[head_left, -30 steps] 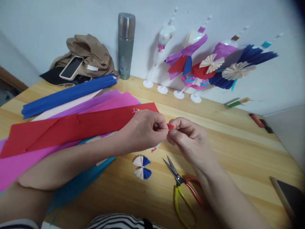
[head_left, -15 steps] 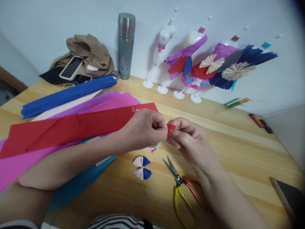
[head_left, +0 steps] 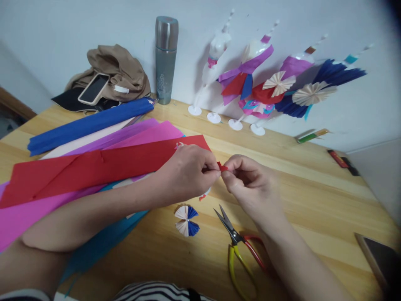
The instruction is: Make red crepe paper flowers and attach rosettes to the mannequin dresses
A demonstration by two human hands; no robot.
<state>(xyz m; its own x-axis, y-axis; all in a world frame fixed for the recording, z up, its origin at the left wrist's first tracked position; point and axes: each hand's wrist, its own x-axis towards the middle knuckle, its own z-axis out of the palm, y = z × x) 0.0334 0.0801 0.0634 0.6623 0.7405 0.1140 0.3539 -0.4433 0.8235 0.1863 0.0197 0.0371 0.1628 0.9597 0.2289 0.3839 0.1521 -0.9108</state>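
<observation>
Between my two hands is a small piece of red paper (head_left: 222,167), pinched at both ends. My left hand (head_left: 196,169) is closed with thumb and forefinger on its left end. On its right end, the thumb and fingers of my right hand (head_left: 249,179) press together. Below them a bow (head_left: 187,220) of pleated cream and blue paper lies on the table. Scissors (head_left: 234,236) with one yellow and one red handle lie spread next to my right wrist. A red sheet (head_left: 94,169) reaches under my left hand. A pale round item behind my left hand is mostly hidden.
Sheets of blue paper (head_left: 90,125), pink and teal paper lie at left. Along the wall stand a flask (head_left: 166,62) and several white-footed figures dressed in coloured paper (head_left: 241,85). A brown cloth (head_left: 117,67) bears a phone (head_left: 94,89). A dark tablet-like device (head_left: 379,259) lies at right.
The red piece now shows narrower and more pinched between my fingertips. My right fingers have shifted and closed in around its end. Everything else stays where it was.
</observation>
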